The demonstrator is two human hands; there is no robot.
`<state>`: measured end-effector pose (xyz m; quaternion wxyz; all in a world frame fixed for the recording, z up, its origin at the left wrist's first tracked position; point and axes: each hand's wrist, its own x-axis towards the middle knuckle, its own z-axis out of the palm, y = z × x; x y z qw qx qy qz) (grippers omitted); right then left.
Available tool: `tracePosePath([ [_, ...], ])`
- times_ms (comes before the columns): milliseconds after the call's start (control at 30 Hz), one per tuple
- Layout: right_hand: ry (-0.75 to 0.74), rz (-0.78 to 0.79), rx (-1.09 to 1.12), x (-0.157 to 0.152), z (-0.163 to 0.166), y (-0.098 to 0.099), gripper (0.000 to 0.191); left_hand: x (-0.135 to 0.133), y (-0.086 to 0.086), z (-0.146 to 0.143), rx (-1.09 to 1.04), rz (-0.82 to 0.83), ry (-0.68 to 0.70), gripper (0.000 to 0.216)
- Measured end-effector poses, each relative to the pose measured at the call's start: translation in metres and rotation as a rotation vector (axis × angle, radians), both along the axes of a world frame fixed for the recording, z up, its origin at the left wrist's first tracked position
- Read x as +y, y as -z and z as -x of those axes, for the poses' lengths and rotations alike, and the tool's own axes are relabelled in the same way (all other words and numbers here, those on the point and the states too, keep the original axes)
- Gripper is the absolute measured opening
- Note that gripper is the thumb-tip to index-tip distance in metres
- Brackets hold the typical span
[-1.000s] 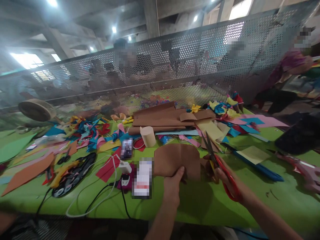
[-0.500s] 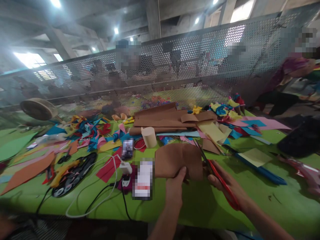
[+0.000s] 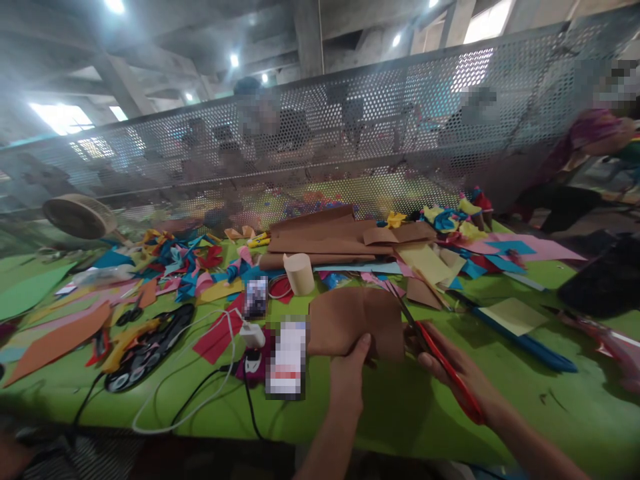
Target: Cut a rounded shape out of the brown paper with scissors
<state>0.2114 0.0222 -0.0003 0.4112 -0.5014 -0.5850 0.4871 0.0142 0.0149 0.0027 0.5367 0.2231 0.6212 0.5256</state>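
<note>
Pinching the brown sheet in my left hand, right hand closed on scissors; a slipping sheet would skew the cut.

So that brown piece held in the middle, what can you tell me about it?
The brown sheet looks like thin matte card or foam, plain, with a rounded top edge and a faint crease down its middle. It sits over the green table, pinched at its near edge by the left hand, thumb on top. At its right edge the blades of the red-handled scissors, gripped by the right hand, meet it.
</note>
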Motion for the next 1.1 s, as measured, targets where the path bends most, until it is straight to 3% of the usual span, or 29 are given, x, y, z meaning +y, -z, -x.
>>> tracePosePath([
  [400,0.03,-0.052,0.017,0.002,-0.001,-0.001,0.067,0.0,0.0,0.001,0.016,-0.01,0.02,0.027],
  [567,0.023,-0.052,0.007,0.003,0.0,-0.006,0.063,0.0,0.004,0.002,0.008,-0.063,-0.046,0.027],
  [800,0.036,-0.053,0.001,0.003,-0.001,-0.014,0.065,0.0,0.002,0.003,0.022,-0.055,0.006,0.026],
  [1100,0.001,-0.066,-0.017,0.004,-0.007,-0.02,0.059,0.0,0.006,0.005,0.081,-0.025,-0.073,0.032],
])
